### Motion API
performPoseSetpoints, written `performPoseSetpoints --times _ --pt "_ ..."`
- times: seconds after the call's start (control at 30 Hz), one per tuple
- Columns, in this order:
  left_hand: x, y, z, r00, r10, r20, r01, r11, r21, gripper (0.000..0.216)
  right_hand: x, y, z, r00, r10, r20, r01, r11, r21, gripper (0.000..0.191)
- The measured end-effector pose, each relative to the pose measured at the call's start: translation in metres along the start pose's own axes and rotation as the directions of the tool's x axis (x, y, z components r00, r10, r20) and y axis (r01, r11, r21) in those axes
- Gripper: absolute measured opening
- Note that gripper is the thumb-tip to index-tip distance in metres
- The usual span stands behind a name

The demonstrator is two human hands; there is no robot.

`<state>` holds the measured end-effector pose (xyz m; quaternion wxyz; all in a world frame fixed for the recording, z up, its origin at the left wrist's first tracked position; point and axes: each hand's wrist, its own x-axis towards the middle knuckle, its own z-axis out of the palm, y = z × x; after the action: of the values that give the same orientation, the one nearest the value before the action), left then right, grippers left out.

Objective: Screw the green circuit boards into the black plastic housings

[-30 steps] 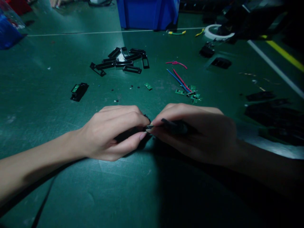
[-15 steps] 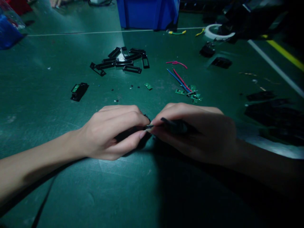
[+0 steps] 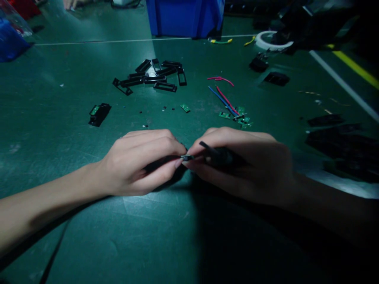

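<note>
My left hand (image 3: 142,161) is closed, its thumb and forefinger pinching the left end of a small dark piece (image 3: 186,157) that looks like a little circuit board. From the other side, the fingertips of my right hand (image 3: 251,165) pinch the same piece. Tucked in my right hand is a black object with a thin protruding end (image 3: 207,147); shadow hides its kind. Beyond the hands lie a loose green circuit board (image 3: 185,107) and a black housing with a green board in it (image 3: 100,114).
Several black rectangular frames (image 3: 165,86) lie in a heap further back. Red and blue wires (image 3: 222,96) rest by a cluster of green boards (image 3: 243,120). A blue bin (image 3: 186,17), a white tape roll (image 3: 271,41) and dark parts (image 3: 340,142) surround the work area. Another person's hand (image 3: 69,4) shows top left.
Both hands stay together and have shifted only slightly. The small piece between the fingertips now shows a little more, and the black object in the right hand has tilted slightly.
</note>
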<state>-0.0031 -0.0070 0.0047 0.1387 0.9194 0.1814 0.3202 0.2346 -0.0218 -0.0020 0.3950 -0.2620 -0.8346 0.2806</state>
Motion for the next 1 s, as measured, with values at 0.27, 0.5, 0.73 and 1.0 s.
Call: performPoseSetpoints --times 0.27,0.5,0.73,1.0 --pt "-0.0034 -0.0002 0.002 0.998 -0.036 -0.052 0.036 0.999 -0.013 0.007 -0.0009 0.0023 -0.0006 1.0 -0.021 -0.021 0.02 0.999 -0.044 0.011" --pt "-0.0026 -0.0008 0.0034 0.994 -0.023 -0.109 0.024 1.0 0.007 0.009 0.0002 0.0033 -0.001 0.998 0.061 -0.034 -0.064 0.992 -0.11 0.011" --pt "-0.0028 -0.0003 0.001 0.996 -0.017 -0.082 0.018 1.0 0.01 0.011 0.0005 0.0067 -0.0024 0.999 0.042 -0.009 -0.043 0.996 -0.08 0.015" --pt "-0.0042 -0.0013 -0.0004 0.999 -0.01 -0.051 0.01 1.0 0.008 0.014 0.0011 0.0083 -0.0033 1.0 0.024 -0.013 -0.025 0.994 -0.104 0.011"
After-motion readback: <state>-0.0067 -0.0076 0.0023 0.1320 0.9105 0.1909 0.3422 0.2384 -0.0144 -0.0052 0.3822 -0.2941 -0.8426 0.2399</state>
